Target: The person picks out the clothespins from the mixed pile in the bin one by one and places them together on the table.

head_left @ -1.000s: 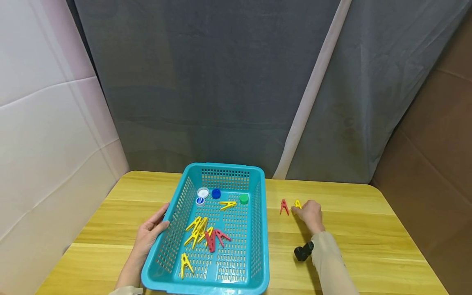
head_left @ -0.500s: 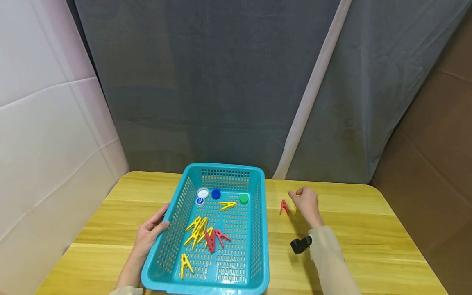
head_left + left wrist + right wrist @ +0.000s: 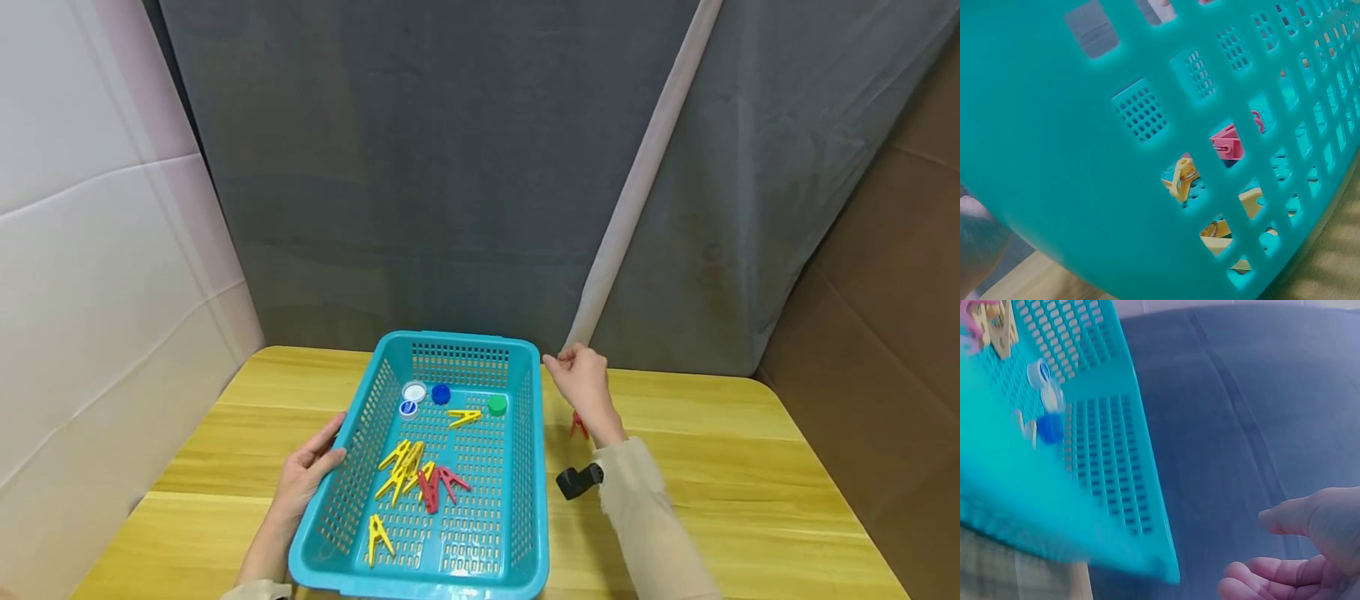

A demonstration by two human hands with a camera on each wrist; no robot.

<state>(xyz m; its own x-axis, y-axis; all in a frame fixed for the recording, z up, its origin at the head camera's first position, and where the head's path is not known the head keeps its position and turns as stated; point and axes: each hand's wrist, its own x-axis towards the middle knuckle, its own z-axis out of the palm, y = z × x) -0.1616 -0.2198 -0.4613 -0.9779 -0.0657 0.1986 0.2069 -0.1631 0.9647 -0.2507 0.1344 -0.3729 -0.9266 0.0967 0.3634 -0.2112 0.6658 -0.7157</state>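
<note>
A turquoise plastic basket [image 3: 542,500] stands on the wooden table. My left hand [image 3: 298,483] holds its left side, thumb at the rim and fingers along the outer wall. In the basket lie several yellow clothespins [image 3: 378,540], red clothespins [image 3: 452,481], a blue cap [image 3: 440,394], a green cap [image 3: 497,406] and whitish caps [image 3: 413,392]. My right hand [image 3: 585,383] hovers by the far right corner; in the right wrist view its thumb [image 3: 1291,515] stands apart from its bent fingers, with nothing visible between them. Another red clothespin [image 3: 578,426] on the table is partly covered by the right wrist.
A grey curtain [image 3: 450,208] with a pale strip hangs behind the wooden table [image 3: 712,467]. White cloth [image 3: 112,292] closes off the left, and a brown panel [image 3: 877,292] stands at the right. A black wrist camera [image 3: 579,482] sits on the right sleeve.
My right hand has lifted off the table beside a yellow clothespin and moved left and away toward the basket. That clothespin is now hidden behind the arm. My left hand has stayed put.
</note>
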